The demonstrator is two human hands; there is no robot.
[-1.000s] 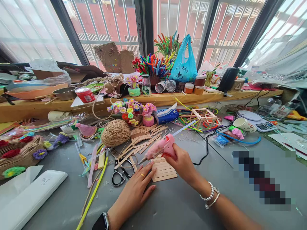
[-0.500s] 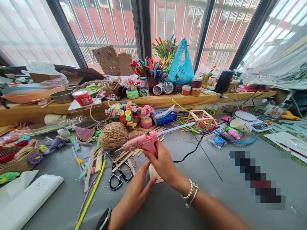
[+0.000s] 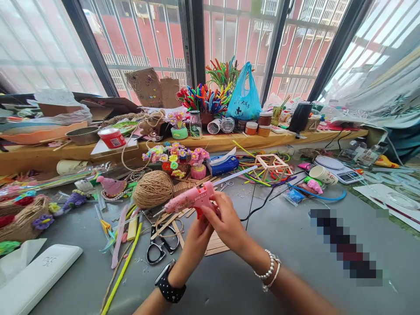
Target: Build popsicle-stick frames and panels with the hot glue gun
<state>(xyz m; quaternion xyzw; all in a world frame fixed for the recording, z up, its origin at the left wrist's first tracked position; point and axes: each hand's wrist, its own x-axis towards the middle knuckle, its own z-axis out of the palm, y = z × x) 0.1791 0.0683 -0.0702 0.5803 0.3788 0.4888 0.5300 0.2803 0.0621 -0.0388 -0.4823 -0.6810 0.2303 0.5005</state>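
My right hand [image 3: 226,225] grips the handle of a pink hot glue gun [image 3: 188,200], held above the grey table with its nozzle pointing left and a clear glue stick jutting out at the back. My left hand [image 3: 198,236], with a black watch on the wrist, has come up under the gun and touches its handle beside my right hand. Beneath both hands lies a flat panel of joined popsicle sticks [image 3: 216,245]. Loose popsicle sticks [image 3: 170,221] and black-handled scissors [image 3: 160,247] lie just to the left.
A ball of twine [image 3: 153,189], crochet flower pots [image 3: 177,157], a stick cube frame [image 3: 271,164], pipe cleaners and the gun's black cord [image 3: 259,205] crowd the table behind. A white case [image 3: 36,275] lies at the front left, a scale [image 3: 341,168] at the right.
The glue gun rose off the stick panel and levelled out. My left hand left the table and came up to the gun's handle.
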